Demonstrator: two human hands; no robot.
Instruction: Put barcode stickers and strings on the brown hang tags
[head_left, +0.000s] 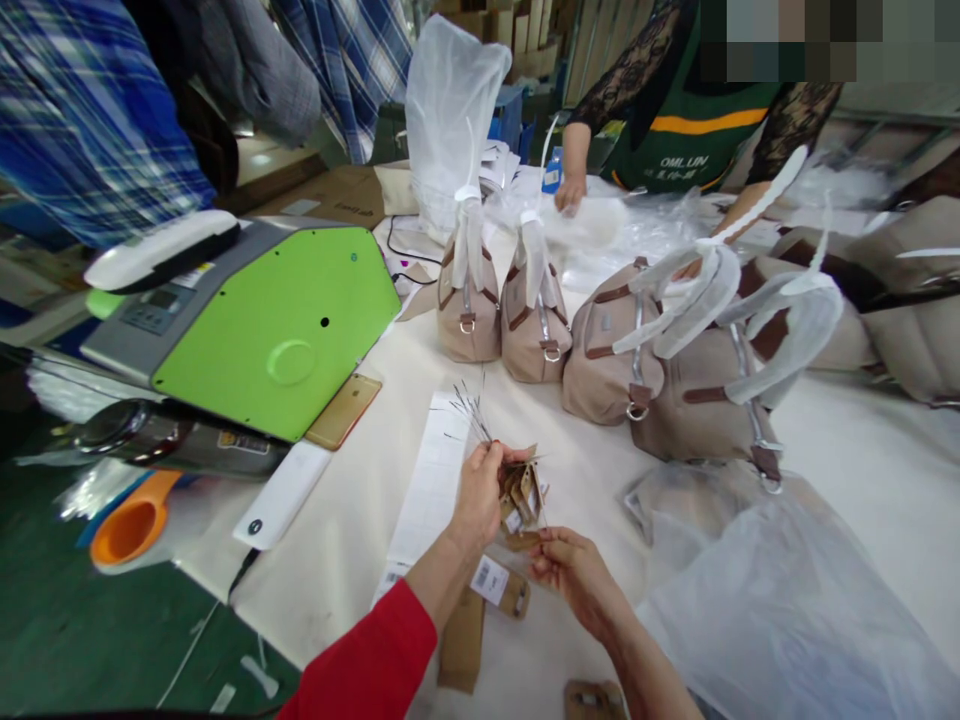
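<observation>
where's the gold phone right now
In the head view the gold phone lies flat on the white table, left of centre, tucked partly under the front edge of the green machine, up and left of the left hand.

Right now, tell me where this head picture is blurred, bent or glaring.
Head view: plaid cloth top left smears with motion blur; table edge and handbags bow from wide-angle distortion; glare whitens the plastic bag; left hand and tags stay sharp.
</observation>
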